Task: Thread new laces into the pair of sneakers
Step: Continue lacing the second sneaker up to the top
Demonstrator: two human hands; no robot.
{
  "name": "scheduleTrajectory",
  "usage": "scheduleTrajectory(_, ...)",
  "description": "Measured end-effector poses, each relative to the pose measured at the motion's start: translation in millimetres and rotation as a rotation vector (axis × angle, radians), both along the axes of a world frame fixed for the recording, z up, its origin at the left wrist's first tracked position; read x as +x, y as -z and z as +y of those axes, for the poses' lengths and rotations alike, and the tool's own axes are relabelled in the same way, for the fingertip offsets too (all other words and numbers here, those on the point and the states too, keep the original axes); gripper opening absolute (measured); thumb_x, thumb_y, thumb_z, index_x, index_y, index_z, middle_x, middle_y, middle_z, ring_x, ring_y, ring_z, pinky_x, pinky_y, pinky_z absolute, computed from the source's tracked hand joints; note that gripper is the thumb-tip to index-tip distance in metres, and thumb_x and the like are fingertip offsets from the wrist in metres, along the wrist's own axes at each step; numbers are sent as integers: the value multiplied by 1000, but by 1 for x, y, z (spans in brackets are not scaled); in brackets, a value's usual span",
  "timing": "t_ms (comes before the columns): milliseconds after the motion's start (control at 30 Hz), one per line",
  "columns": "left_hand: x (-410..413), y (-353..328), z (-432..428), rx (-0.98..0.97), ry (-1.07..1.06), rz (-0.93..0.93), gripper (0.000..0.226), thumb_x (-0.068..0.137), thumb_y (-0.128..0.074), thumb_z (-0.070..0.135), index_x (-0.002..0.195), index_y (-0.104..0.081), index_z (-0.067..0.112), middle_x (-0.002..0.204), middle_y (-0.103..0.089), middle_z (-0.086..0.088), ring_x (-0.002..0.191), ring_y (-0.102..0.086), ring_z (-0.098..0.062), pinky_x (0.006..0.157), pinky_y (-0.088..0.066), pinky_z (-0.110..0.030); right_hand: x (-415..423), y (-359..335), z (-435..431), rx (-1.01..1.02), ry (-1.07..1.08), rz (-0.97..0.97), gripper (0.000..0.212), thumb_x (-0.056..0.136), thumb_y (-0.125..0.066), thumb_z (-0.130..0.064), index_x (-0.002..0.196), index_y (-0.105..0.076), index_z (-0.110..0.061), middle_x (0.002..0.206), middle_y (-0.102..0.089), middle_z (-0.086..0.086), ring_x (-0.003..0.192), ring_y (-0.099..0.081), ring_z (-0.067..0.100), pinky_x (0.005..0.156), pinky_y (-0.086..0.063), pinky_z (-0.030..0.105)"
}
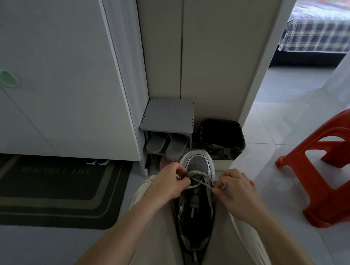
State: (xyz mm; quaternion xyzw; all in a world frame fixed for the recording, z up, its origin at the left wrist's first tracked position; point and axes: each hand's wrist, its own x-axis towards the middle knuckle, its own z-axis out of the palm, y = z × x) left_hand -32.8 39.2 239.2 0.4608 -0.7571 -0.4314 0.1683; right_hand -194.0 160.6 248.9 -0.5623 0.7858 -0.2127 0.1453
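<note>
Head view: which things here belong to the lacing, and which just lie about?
In use: grey-and-white mesh sneaker, pale speckled lace, left hand, right hand, both pinching it.
Lying about: red plastic stool, black-lined bin, grey slippers, dark doormat.

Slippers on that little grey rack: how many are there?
2. The left slipper and the right slipper lie side by side under the rack's top; something pink lower down may be another, mostly hidden.
</note>
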Motion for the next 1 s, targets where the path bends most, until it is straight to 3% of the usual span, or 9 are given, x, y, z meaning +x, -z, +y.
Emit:
scheduleTrajectory(200,1,3,1,-42,-16,-7,19,85,-64,22,103,-59,18,91,-58,9,71,-53,2,59,-40,-8,-3,-1,1,2,15,45,12,86,-60,-44,78,-50,-41,104,-44,-17,97,-33,5,93,-21,29)
scheduleTrajectory(400,17,4,-2,-35,156,-142,33,83,-61,55,93,-60,24,83,-64,10,75,-60,-2,65,-46,-19,-24,5,10,83,49,148,12,87,-55,-48,80,-48,-42,105,-49,-17,104,-41,10,96,-21,31)
scheduleTrajectory(567,32,0,-7,-154,138,-78,18,88,-63,35,85,-67,18,70,-59,9,61,-51,-1,62,-44,-24,-35,-2,13,32,93,51,11,87,-57,-45,79,-50,-42,99,-54,-18,101,-46,11,95,-26,35)
scheduleTrajectory(700,41,2,-13,-175,132,-162,12,90,-60,34,84,-63,24,76,-60,11,72,-56,-2,71,-47,-26,-38,-6,15,30,55,12,17,84,-61,-47,71,-50,-45,84,-61,-24,91,-54,5,100,-31,40)
scheduleTrajectory(800,42,2,-13,-216,113,-233,7,90,-60,33,88,-63,28,89,-60,11,82,-56,-3,74,-46,-22,-40,-9,18,-56,91,-148,14,81,-69,-36,74,-58,-41,71,-66,-18,76,-62,0,90,-45,39)
scheduleTrajectory(900,32,-7,-10,-319,31,-138,7,89,-62,28,95,-64,28,95,-54,13,85,-50,4,72,-36,-9,-34,-26,12,-156,136,-454,16,80,-73,-22,88,-62,-31,69,-70,-9,69,-65,9,75,-50,36)
scheduleTrajectory(1000,14,-17,-1,-358,75,-44,13,87,-64,29,99,-64,28,93,-53,14,91,-52,-4,80,-40,-16,-30,-39,5,-230,112,-522,22,80,-72,-13,92,-62,-29,73,-71,-6,72,-64,17,77,-49,32)
